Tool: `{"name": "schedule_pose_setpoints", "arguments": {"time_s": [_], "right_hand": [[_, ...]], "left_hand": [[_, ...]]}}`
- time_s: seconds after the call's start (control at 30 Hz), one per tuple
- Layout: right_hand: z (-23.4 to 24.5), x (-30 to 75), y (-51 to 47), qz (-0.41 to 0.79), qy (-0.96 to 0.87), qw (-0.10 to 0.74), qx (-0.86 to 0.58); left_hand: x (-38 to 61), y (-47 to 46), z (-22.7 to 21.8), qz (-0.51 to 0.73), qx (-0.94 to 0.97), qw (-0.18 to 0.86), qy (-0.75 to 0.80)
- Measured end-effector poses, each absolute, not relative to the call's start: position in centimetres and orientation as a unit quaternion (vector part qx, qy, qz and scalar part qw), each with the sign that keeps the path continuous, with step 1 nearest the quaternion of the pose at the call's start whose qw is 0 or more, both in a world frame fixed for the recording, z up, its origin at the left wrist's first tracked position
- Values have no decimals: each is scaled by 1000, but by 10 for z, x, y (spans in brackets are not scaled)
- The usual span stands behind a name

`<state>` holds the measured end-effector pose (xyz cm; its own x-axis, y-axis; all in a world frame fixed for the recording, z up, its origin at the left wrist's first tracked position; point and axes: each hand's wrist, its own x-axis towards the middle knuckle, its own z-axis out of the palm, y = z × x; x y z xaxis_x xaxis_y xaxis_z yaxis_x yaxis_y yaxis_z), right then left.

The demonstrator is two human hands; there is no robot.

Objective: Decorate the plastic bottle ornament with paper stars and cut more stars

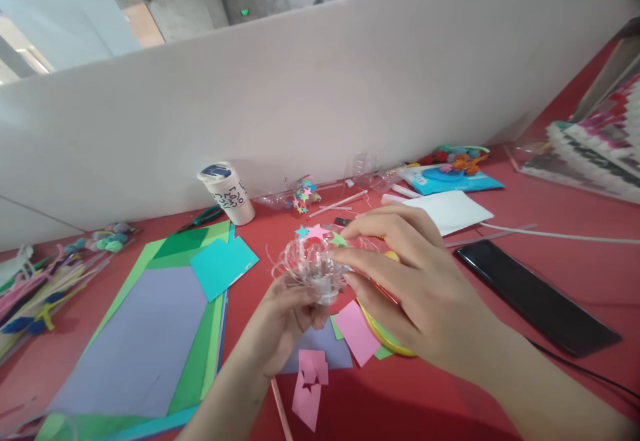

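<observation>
A clear plastic piece cut into thin curled strips (325, 289), like a bottle end, is held up in front of me. My left hand (285, 314) grips it from below with its fingers wrapped round the base. Paper stars sit along its top: a blue star (301, 232), a pink star (317, 231) and a green star (338, 239). My right hand (405, 274) comes in from the right, its fingertips closed on the green star at the edge of the strips. Below lie a cut pink paper (310, 401) with a star-shaped hole and another pink piece (357, 332).
Coloured paper sheets (140, 334) lie left, with pliers (200, 217) and a white cup (227, 194) behind. A star-covered ornament (305, 194) stands near the white partition (280, 101). A black phone (535, 294) and white paper (450, 212) lie right. Yellow-rimmed scissors or tape is partly hidden.
</observation>
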<state>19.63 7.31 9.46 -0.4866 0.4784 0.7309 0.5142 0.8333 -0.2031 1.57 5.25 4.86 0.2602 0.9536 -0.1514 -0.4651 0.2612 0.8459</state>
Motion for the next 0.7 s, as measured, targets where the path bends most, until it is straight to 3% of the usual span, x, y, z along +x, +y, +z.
{"name": "schedule_pose_setpoints", "arguments": {"time_s": [0.4,0.7], "right_hand": [[93,188,65,11,-824,460,-331],[90,189,66,-62,-838,450,-302]], "left_hand": [[17,50,49,510,352,701,354],[21,51,46,532,378,662,368]]}}
